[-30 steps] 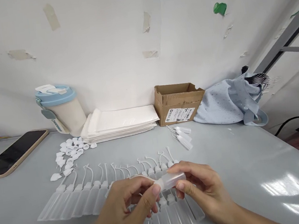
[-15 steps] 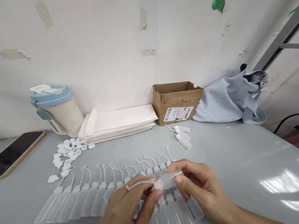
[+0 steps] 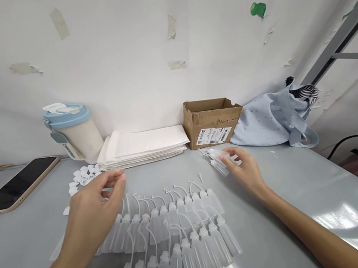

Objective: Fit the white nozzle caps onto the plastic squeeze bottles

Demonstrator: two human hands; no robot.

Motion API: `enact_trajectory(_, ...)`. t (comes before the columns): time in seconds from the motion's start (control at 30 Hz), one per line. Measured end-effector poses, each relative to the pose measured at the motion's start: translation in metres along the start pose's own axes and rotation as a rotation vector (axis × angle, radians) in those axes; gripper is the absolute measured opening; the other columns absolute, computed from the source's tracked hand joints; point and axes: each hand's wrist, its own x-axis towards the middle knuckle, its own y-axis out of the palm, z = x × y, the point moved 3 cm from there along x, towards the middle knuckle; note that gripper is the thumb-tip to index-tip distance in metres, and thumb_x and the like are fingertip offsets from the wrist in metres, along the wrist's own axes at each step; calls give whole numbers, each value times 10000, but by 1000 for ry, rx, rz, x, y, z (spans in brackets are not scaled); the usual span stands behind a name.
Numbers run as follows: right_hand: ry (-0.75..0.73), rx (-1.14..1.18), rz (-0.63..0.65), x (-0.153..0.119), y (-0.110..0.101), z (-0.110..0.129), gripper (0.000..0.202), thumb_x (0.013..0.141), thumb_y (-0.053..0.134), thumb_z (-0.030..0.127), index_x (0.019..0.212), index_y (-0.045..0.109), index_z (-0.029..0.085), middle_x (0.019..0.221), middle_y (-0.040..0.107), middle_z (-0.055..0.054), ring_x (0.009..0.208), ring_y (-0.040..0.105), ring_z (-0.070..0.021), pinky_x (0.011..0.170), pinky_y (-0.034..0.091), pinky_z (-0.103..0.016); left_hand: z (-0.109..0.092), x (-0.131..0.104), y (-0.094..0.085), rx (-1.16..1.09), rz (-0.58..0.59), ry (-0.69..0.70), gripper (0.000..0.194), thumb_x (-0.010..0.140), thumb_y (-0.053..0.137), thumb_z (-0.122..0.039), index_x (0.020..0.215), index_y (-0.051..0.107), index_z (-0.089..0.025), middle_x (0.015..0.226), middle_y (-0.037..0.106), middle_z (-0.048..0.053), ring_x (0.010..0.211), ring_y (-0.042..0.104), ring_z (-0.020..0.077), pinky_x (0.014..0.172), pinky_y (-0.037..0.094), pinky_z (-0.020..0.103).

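My right hand (image 3: 245, 169) reaches to the small pile of bottles by the carton, its thumb and fingers pinched on a translucent squeeze bottle (image 3: 218, 152) with a white cap. Two more such bottles (image 3: 219, 167) lie beside it, thin tubes pointing left. My left hand (image 3: 94, 206) hovers over the left side of the table, thumb and fingertips close together with nothing visible between them. Beyond it lie loose white caps (image 3: 83, 175), partly hidden by the hand. Two rows of bottles with bent thin tubes (image 3: 195, 255) lie in front of me; my left forearm covers some.
Against the wall stand a cup with a blue lid (image 3: 78, 132), a stack of white envelopes (image 3: 143, 143), an opened cardboard box (image 3: 212, 123) and a light blue cloth bag (image 3: 266, 120). A phone (image 3: 16, 184) lies at the left of the grey table (image 3: 277, 226).
Both hands held a bottle over the rows. My right hand has carried it away to the pile by the box, while my left hand let go and moved left toward the caps.
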Motion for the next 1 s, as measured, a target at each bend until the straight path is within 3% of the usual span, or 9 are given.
enact_trajectory(0.2, -99, -131, 25, -2, 4, -2, 253, 784, 556, 369, 855, 684, 162, 889, 684, -117, 920, 561, -317, 820, 439, -472, 13, 18, -18, 97, -44, -39, 373, 770, 443, -500, 935, 647, -234, 867, 730, 46, 749, 669, 256, 730, 507, 366)
enact_trajectory(0.33, -166, -179, 13, -5, 3, 4, 240, 798, 549, 337, 907, 674, 164, 919, 648, -125, 932, 547, -320, 831, 434, -489, 19, 24, -27, 204, -76, -56, 371, 774, 416, -491, 908, 657, -243, 880, 735, 42, 758, 668, 258, 730, 502, 371)
enact_trajectory(0.57, -350, -129, 106, -22, 7, 30, 169, 853, 537, 280, 938, 649, 187, 899, 625, -90, 885, 571, -263, 779, 470, -409, 43, 36, -38, 424, -35, -24, 317, 772, 392, -447, 809, 637, -249, 788, 733, 75, 822, 667, 322, 726, 491, 419)
enact_trajectory(0.7, -401, -80, 194, -30, 10, 40, 113, 875, 530, 235, 885, 636, 197, 831, 634, -58, 821, 592, -228, 718, 488, -358, 51, 42, -27, 472, -17, 57, 357, 815, 342, -406, 871, 641, -218, 918, 729, 109, 901, 655, 335, 754, 492, 421)
enact_trajectory(0.83, -387, -47, 252, -33, 10, 46, 101, 884, 530, 210, 861, 628, 206, 822, 634, -51, 810, 591, -222, 704, 487, -351, 47, 45, 0, 492, 71, 200, 343, 870, 366, -311, 1026, 644, -182, 1069, 696, 80, 982, 632, 283, 849, 475, 369)
enact_trajectory(1.0, -359, -20, 267, -35, 8, 52, 115, 890, 524, 205, 836, 625, 208, 806, 629, -52, 792, 580, -225, 680, 477, -353, 42, 52, 21, 561, 123, 264, 224, 918, 484, -259, 1053, 624, -147, 1040, 667, 90, 1001, 609, 235, 876, 462, 399)
